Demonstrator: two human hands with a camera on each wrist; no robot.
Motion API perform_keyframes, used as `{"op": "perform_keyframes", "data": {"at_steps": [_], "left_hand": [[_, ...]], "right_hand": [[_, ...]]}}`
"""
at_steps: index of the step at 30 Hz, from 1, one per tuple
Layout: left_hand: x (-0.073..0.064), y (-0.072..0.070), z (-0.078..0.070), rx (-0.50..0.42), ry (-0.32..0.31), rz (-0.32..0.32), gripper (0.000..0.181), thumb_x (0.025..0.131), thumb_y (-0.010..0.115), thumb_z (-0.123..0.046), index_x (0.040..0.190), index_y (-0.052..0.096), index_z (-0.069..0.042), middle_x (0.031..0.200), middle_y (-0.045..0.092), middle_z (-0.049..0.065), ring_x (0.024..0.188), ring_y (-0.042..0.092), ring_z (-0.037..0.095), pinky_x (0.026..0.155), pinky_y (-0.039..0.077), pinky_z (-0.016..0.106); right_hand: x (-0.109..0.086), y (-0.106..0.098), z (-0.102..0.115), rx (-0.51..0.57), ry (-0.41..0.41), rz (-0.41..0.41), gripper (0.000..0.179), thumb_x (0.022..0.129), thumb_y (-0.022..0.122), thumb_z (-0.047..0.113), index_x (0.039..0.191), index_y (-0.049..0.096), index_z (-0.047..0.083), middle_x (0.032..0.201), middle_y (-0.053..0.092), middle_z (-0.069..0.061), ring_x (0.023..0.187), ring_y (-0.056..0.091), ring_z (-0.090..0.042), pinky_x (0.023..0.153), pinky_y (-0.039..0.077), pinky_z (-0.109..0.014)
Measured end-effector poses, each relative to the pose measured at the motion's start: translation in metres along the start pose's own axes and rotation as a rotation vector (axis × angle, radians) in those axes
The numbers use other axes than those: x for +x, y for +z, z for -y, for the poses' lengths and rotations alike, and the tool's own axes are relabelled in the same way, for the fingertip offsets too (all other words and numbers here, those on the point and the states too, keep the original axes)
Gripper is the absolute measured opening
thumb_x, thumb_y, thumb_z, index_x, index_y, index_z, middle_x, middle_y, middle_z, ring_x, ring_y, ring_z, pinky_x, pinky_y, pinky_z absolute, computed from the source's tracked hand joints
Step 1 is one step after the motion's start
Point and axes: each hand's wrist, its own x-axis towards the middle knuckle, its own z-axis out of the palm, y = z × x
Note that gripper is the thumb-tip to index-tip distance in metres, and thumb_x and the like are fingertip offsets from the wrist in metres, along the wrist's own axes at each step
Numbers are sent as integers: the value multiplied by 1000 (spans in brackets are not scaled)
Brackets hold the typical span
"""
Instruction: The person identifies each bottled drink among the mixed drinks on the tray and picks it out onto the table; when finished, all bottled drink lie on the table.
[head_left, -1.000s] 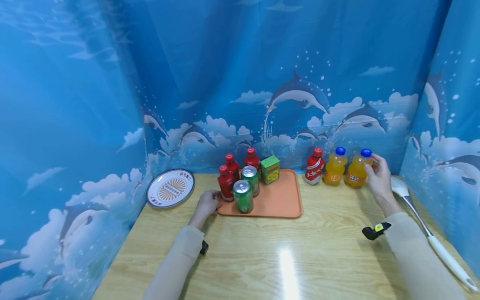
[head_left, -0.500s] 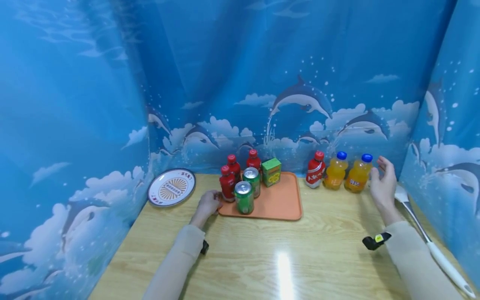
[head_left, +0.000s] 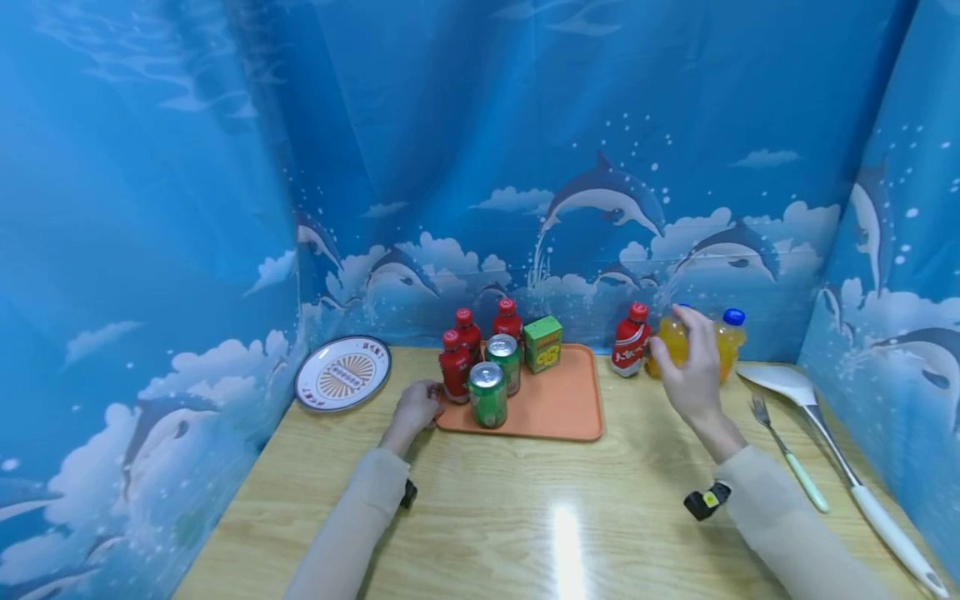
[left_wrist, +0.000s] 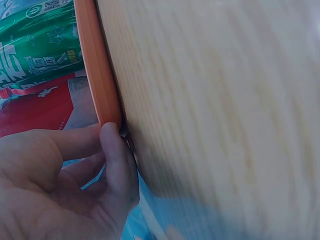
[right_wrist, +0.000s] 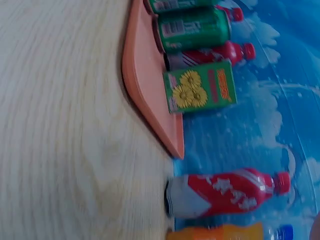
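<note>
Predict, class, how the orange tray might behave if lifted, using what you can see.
The orange tray looks stiff, since its front rim runs straight. It would probably feel heavier on the left, where red bottles and green cans cluster. Those narrow, upright bottles might tip if it tilted.

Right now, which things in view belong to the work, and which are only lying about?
Probably part of the work:
orange tray, pinched by the left fingers
three red bottles, two green cans, green box on it
another red bottle, two orange-drink bottles by the right fingers

Seemingly just lying about:
plate
fork
large white-handled utensil
</note>
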Motion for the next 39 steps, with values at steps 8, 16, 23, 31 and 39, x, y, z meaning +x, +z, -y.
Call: {"op": "perform_keyframes", "data": {"at_steps": [8, 16, 23, 31, 39], "left_hand": [[3, 1, 3, -4, 7, -2, 56, 91, 65, 4, 146, 58, -1, 98, 62, 9, 79, 62, 17, 57, 58, 21], [4, -1, 3, -1, -12, 7, 56, 91, 66, 3, 147, 58, -1, 111, 65, 15, 86, 65, 20, 60, 61, 24], [5, 0, 3, -7, 1, 0, 56, 90, 67, 4, 145, 60, -2, 112, 66, 16, 81, 65, 19, 59, 61, 23], [4, 2, 4, -6, 17, -1, 53, 91, 67, 3, 143, 61, -1, 120, 67, 18, 85, 67, 21, 59, 62, 25], [2, 1, 2, -19, 7, -1, 53, 92, 67, 3, 144, 61, -2, 98, 63, 9, 81, 64, 18, 60, 62, 25]], "right_hand": [[2, 53, 8, -26, -10, 291, 71, 93, 77, 5, 157, 47, 6, 151, 51, -24, 137, 51, -41, 121, 47, -34], [13, 102, 13, -30, 29, 472, 72, 96, 77, 14, 159, 43, 4, 156, 46, -23, 142, 49, -43, 116, 46, -66], [17, 131, 15, -75, 112, 564, 71, 100, 72, 23, 162, 40, 10, 156, 47, -22, 143, 47, -42, 117, 45, -66], [21, 153, 16, -179, 177, 707, 74, 103, 67, 39, 167, 32, 24, 162, 41, -19, 148, 39, -42, 118, 42, -68], [29, 168, 16, -297, 93, 814, 78, 100, 71, 40, 167, 32, 24, 162, 42, -20, 152, 36, -44, 125, 34, -67]]}}
